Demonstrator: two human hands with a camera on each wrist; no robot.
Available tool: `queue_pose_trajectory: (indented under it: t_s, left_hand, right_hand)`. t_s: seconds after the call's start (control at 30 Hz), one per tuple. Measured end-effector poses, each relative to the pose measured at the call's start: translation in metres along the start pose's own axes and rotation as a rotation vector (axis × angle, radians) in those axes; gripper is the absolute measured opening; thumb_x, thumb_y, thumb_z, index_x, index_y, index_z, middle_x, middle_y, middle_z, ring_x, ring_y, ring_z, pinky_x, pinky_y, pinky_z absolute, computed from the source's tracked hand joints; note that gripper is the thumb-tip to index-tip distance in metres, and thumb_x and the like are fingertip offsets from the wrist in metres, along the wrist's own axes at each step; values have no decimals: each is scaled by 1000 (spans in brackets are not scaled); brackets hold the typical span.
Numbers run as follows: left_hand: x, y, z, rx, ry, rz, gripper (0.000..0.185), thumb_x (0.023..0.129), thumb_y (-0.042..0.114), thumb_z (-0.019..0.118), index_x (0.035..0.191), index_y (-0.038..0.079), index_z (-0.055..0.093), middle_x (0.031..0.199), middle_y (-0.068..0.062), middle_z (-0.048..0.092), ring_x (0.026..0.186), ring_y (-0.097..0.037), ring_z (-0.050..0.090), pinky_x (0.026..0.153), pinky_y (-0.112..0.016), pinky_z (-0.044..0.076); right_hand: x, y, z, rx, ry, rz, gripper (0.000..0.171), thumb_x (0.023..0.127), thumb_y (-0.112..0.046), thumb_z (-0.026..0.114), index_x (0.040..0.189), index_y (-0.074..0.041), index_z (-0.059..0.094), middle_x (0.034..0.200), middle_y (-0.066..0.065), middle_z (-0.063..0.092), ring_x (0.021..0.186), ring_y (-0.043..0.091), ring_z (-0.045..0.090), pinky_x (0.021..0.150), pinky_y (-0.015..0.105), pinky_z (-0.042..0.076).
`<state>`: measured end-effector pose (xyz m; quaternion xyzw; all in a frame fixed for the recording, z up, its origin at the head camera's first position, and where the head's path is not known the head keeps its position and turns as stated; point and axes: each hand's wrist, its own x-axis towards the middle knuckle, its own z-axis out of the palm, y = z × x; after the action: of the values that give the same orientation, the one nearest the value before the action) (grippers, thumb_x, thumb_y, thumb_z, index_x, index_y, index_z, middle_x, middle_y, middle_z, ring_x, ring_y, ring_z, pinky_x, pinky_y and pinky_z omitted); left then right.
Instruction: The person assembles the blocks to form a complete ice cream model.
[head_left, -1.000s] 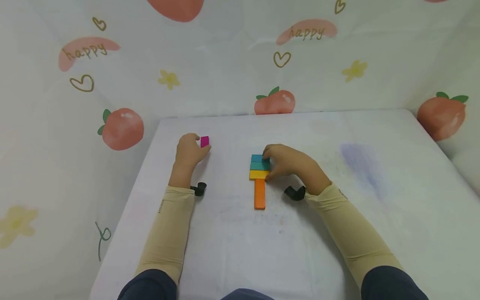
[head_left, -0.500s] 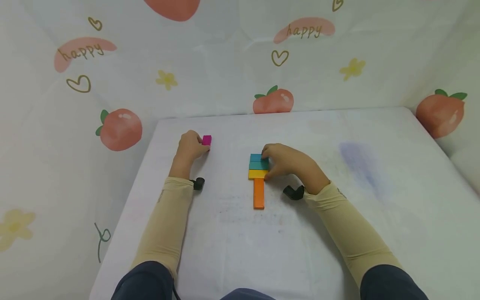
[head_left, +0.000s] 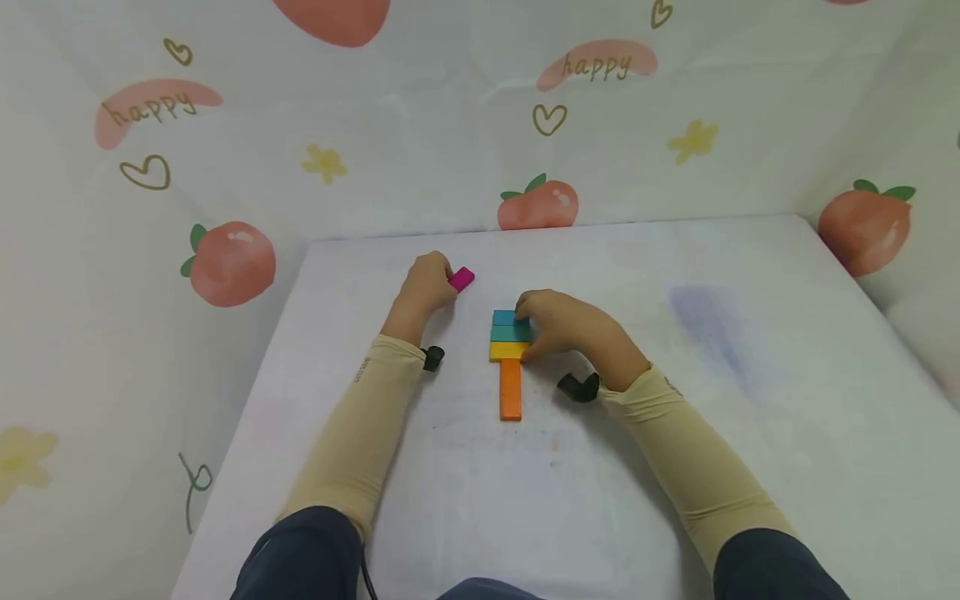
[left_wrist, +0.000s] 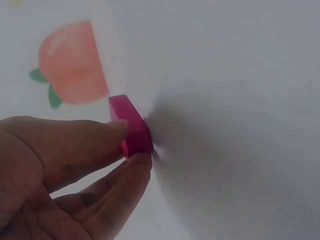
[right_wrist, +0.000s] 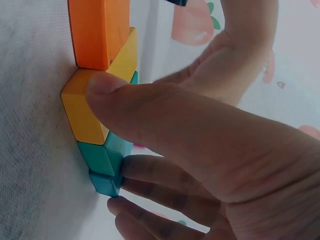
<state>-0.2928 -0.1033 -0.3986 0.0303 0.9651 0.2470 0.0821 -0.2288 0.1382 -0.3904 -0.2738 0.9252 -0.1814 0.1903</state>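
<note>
Head view: the backdrop reads "happy" (head_left: pixel 596 65). On the worktop (head_left: pixel 750 433), the left hand (head_left: pixel 424 286) pinches a magenta block (head_left: pixel 462 278); the right hand (head_left: pixel 562 325) grips stacked blocks (head_left: pixel 510 333).

Left wrist view: fingers (left_wrist: pixel 90 140) clamp the magenta block's edges.

Right wrist view: the thumb presses the yellow block (right_wrist: pixel 85 112), which touches an orange one (right_wrist: pixel 97 30).

I worked in a small curtained play or recording booth, not a furnished room: a white cloth-covered surface (head_left: pixel 750 433) was walled on three sides by a pale sheet (head_left: pixel 420 158) printed with peaches (head_left: pixel 537 203), hearts, flowers and the word "happy" (head_left: pixel 596 65).
</note>
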Motion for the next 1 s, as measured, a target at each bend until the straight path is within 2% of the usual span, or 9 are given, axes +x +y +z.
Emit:
queue_pose_trajectory:
  t_s: [0.2, 0.37, 0.47, 0.6, 0.7, 1.0]
  left_hand:
    - [5, 25, 13, 10, -85, 91, 32, 96, 4, 70, 127, -3, 70, 123, -18, 68, 110, -31, 61, 104, -43, 57]
    - [3, 37, 21, -42, -178, 191, 31, 100, 5, 67, 129, -2, 71, 125, -17, 69, 112, -30, 61, 108, -42, 55]
    - [1, 41, 24, -60, -209, 218, 30, 102, 6, 65, 130, -1, 72, 124, -16, 70, 112, -29, 61, 107, -41, 56]
    - [-1, 43, 26, -59, -218, 237, 29, 101, 3, 63, 128, -1, 74, 124, -16, 71, 113, -28, 61, 107, -40, 56]
    - [-3, 42, 26, -62, -219, 259, 30, 98, -2, 62, 124, -1, 75, 125, -16, 70, 113, -29, 62, 108, -42, 55]
    - [-10, 36, 26, -83, -232, 305, 33, 96, -5, 55, 123, -3, 75, 127, -17, 70, 117, -31, 64, 108, -43, 55]
  right_hand:
    - [3, -3, 1, -11, -18, 12, 68, 82, -31, 93, 136, 1, 69, 148, 13, 55, 132, 28, 57, 119, 45, 47]
    - [4, -2, 1, -4, -26, 29, 66, 82, -31, 93, 135, 1, 70, 146, 12, 57, 132, 28, 56, 118, 45, 47]
    - [3, 0, 0, -13, -11, 12, 65, 81, -32, 94, 133, 1, 71, 146, 14, 57, 134, 30, 53, 118, 46, 47]
    - [2, 0, -1, -29, 18, -4, 63, 79, -32, 95, 130, -1, 73, 152, 14, 54, 138, 33, 49, 118, 48, 47]
    - [1, -1, -2, -19, 22, -12, 62, 79, -31, 95, 129, -1, 73, 155, 14, 52, 140, 33, 51, 120, 48, 45]
    - [0, -1, -2, 14, -1, -13, 63, 81, -29, 94, 132, 0, 70, 148, 13, 58, 135, 31, 55, 119, 47, 47]
